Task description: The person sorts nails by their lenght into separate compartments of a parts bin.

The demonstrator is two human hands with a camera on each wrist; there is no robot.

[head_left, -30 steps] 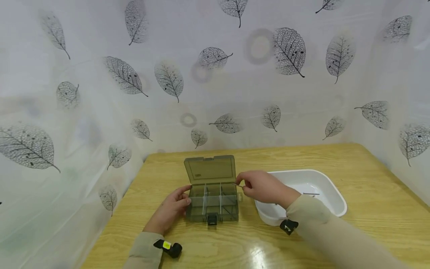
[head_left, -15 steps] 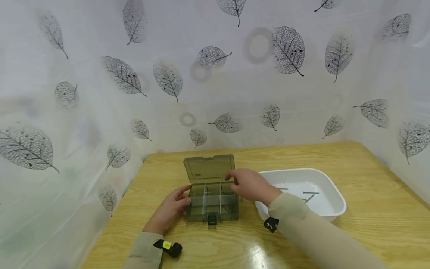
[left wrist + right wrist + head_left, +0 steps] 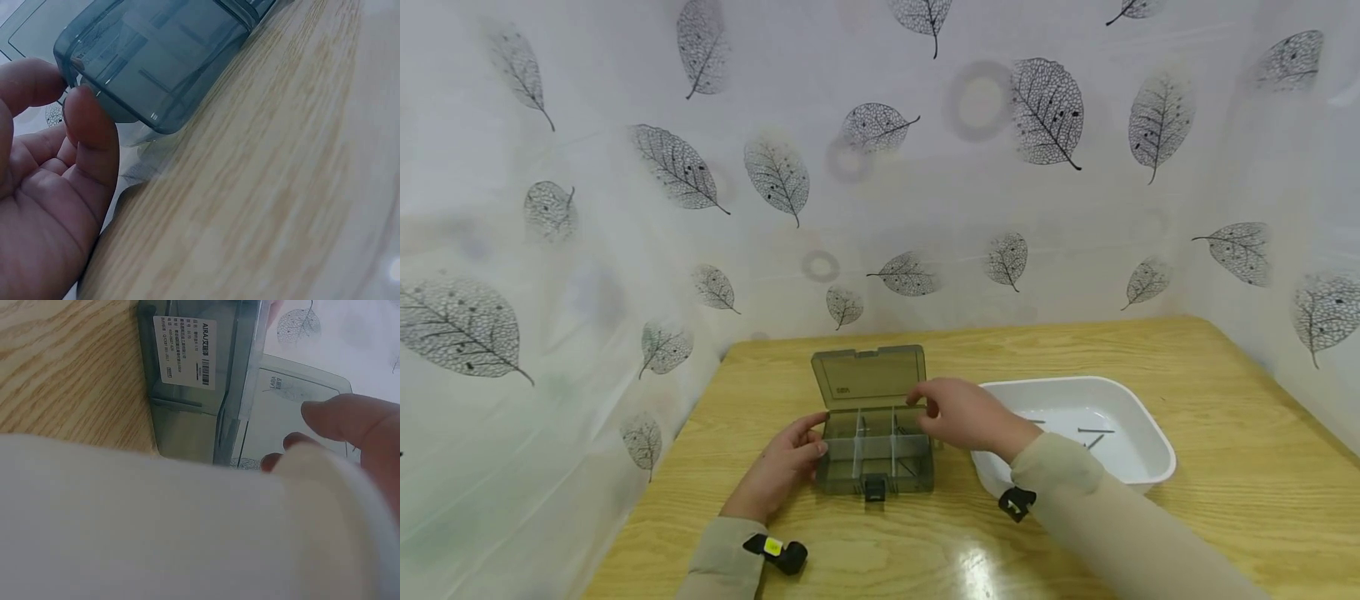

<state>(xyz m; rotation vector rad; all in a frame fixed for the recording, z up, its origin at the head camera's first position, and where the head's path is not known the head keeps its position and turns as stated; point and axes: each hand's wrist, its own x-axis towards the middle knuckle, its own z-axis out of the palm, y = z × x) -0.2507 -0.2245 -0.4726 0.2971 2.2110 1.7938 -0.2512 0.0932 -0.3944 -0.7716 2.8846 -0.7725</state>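
Observation:
A smoky see-through compartment box (image 3: 842,483) stands on the table with its lid (image 3: 871,377) raised at the back. Dark thin nails (image 3: 908,470) show in its right-hand compartments. My left hand (image 3: 781,465) holds the box's left side, thumb and index finger at its corner in the left wrist view. Over the back right compartment hovers my right hand (image 3: 968,417). In the right wrist view its thumb (image 3: 328,419) and fingers are apart, with nothing seen between them. The white tray hides part of that view.
Right of the box is a white tray (image 3: 1142,458), partly under my right forearm, with several loose nails (image 3: 1096,431) in it. The wooden table (image 3: 850,550) ends at a leaf-patterned curtain (image 3: 775,250) behind and on both sides.
My right hand has moved left from beside the box to over its back right compartment. The nail it pinched a second ago is no longer seen in its fingers. The left hand stays put.

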